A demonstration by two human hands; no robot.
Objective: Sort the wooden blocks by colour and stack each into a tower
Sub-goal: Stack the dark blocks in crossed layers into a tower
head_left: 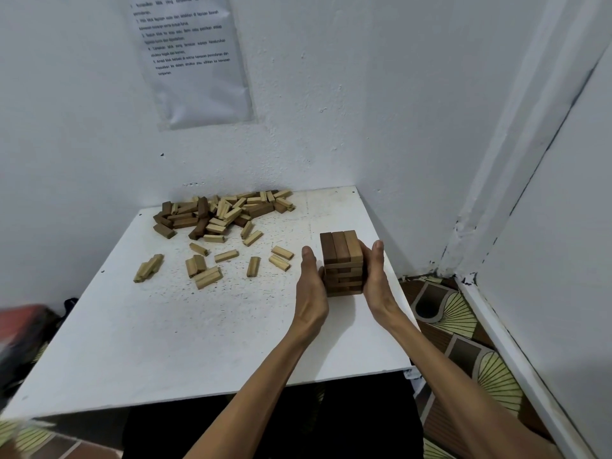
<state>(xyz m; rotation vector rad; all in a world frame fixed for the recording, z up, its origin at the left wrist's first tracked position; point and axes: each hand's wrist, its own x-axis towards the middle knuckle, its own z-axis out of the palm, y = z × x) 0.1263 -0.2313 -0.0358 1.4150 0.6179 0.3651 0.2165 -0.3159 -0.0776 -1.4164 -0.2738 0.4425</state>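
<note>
At the far left corner of the table (pixel 165 342), a pile (pixel 212 213) of mixed dark and light blocks lies against the wall. Toward the middle, loose light blocks (pixel 205 270) lie scattered, none of them stacked. Near the right edge stands the dark tower (pixel 342 260), several layers high, with three blocks across its top. The left hand (pixel 309 279) and right hand (pixel 376 276) press flat on its opposite sides with fingers straight, squaring it rather than gripping it.

By my reading the task is under half done. One dark tower is partly built, dark blocks remain in the pile, and no light tower exists. The tower sits close to the right edge, with little margin there. The near half of the table offers broad room for a second tower and for reaching to the pile.
</note>
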